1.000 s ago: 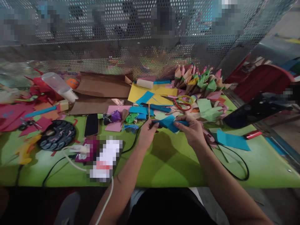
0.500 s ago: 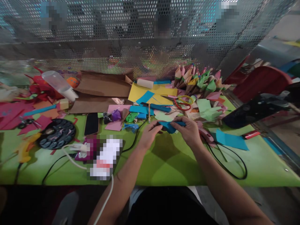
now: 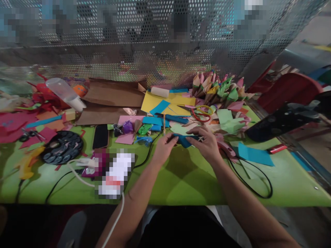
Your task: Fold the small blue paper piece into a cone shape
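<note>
Between my two hands, just above the green table (image 3: pixel 181 186), is a piece of blue paper (image 3: pixel 184 140), partly curled or folded. The fingers of my left hand (image 3: pixel 165 146) pinch its left end. On its right side my right hand (image 3: pixel 207 142) grips it with the thumb in front and the fingers behind. Beyond my hands lie a light green sheet (image 3: pixel 182 128), a dark blue rolled piece (image 3: pixel 177 119) and a thin wooden stick (image 3: pixel 164 124). A pink glue gun (image 3: pixel 227 147) rests beside my right hand.
Red-handled scissors (image 3: pixel 201 116) lie beyond my right hand, before a bunch of paper cones (image 3: pixel 214 86). At right are blue paper (image 3: pixel 254 154) and a dark bottle (image 3: pixel 279 120). Left are a phone (image 3: pixel 100 136), a purple socket block (image 3: pixel 99 163), cables and a black round tray (image 3: pixel 63 147).
My right fingers have shifted, rising and spreading over the paper's far edge. The blue paper has turned slightly in my hands. My left hand keeps its pinch in nearly the same place.
</note>
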A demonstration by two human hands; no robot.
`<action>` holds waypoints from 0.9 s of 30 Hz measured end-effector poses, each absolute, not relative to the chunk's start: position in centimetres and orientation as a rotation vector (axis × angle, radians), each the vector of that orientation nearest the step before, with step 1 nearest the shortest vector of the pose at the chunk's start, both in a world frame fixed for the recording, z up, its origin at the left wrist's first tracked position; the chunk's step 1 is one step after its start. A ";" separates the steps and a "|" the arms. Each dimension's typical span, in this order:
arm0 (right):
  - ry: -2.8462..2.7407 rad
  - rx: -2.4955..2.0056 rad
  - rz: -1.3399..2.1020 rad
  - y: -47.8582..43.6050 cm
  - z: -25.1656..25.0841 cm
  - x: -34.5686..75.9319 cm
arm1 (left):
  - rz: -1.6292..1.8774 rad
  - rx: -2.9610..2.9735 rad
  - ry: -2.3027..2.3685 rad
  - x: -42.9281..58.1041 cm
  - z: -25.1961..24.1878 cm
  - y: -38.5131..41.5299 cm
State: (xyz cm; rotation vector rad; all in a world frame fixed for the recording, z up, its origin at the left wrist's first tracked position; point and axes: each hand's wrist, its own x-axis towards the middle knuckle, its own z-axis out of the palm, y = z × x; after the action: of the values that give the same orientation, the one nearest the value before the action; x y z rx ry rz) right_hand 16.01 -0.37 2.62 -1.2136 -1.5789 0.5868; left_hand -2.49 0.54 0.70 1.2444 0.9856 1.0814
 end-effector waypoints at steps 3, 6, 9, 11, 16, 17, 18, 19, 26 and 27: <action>-1.667 -1.212 0.547 -0.3 2.7 16.0 | 1.085 1.334 1.011 -2.6 0.9 0.4; -1.716 -1.243 0.592 -0.1 2.2 16.0 | 1.092 1.379 1.011 -2.5 1.0 0.3; -1.641 -1.255 0.667 0.1 1.6 15.9 | 1.114 1.316 0.959 -2.2 0.9 0.3; -1.526 -1.239 0.787 0.1 1.3 15.8 | 1.110 1.276 0.931 -2.0 0.8 0.3; -1.333 -1.198 1.011 0.0 1.2 15.4 | 1.004 1.271 0.897 -1.7 0.7 0.1; -1.337 -1.194 1.005 0.0 1.3 15.4 | 1.008 1.258 0.893 -1.6 0.7 0.1; -1.347 -1.190 0.989 -0.1 1.4 15.4 | 1.018 1.244 0.893 -1.6 0.7 0.1; -1.357 -1.188 0.966 -0.1 1.4 15.4 | 1.031 1.234 0.897 -1.6 0.6 0.1; -1.369 -1.225 0.865 0.0 1.3 15.5 | 1.060 1.327 0.946 -1.7 0.3 0.2; -1.373 -1.229 0.856 0.0 1.3 15.5 | 1.062 1.358 0.964 -1.7 0.3 0.2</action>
State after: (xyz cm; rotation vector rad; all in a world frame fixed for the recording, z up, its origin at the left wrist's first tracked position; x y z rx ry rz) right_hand 15.51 -0.03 1.28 -1.2286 -1.3729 0.8556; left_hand -1.72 0.15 0.26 1.3585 0.9643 1.0617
